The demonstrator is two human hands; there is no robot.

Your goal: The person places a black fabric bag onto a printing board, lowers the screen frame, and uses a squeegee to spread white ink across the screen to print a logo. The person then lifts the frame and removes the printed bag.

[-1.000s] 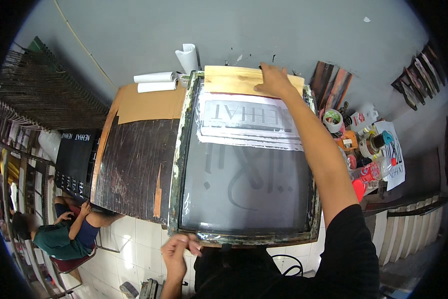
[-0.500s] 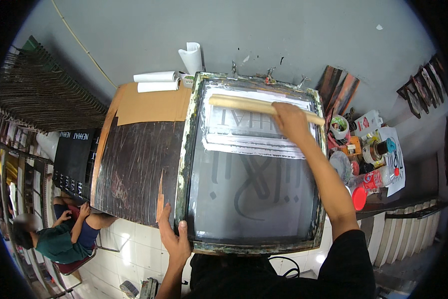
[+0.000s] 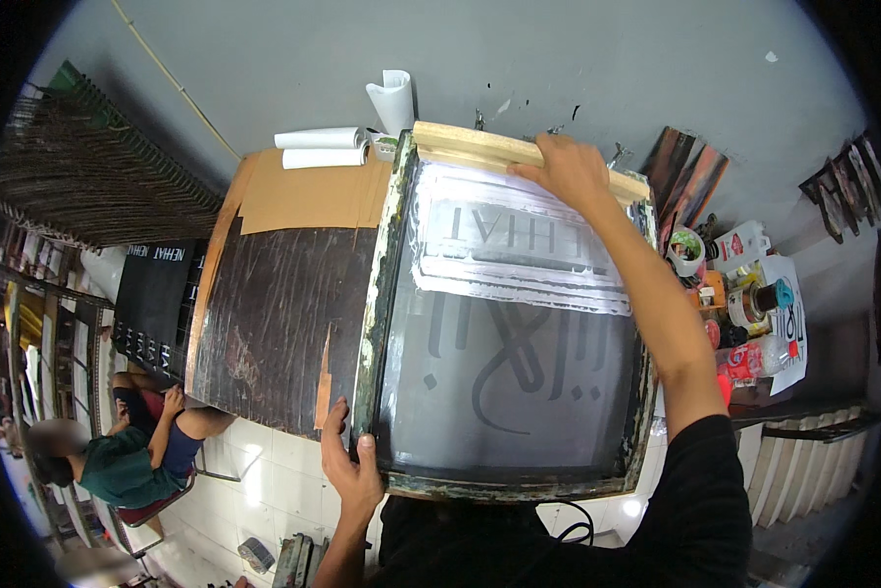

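A screen-printing frame [image 3: 372, 323] with paint-crusted rails lies before me, its grey mesh [image 3: 440, 421] showing dark lettering and curved script. White ink [image 3: 519, 284] is smeared in bands around the lettering on the far half. At the frame's far end, my right hand [image 3: 570, 171] is closed around a pale wooden squeegee [image 3: 479, 145], which lies across the frame nearly from rail to rail. Its blade edge is not visible. My left hand [image 3: 352, 470] rests against the near left corner, thumb at the rail and fingers spread apart along the table edge.
Left of the frame are a scratched dark tabletop [image 3: 274, 323], cardboard [image 3: 313, 196] and paper rolls [image 3: 323, 147]. Bottles and tins [image 3: 749, 304] crowd the right side. Wire racks [image 3: 117, 167] stand far left, near a seated person [image 3: 136, 451]. A grey wall rises behind.
My right hand has moved the squeegee farther away from me, from over the inked lettering to the frame's far end. My left hand stays at the near left corner.
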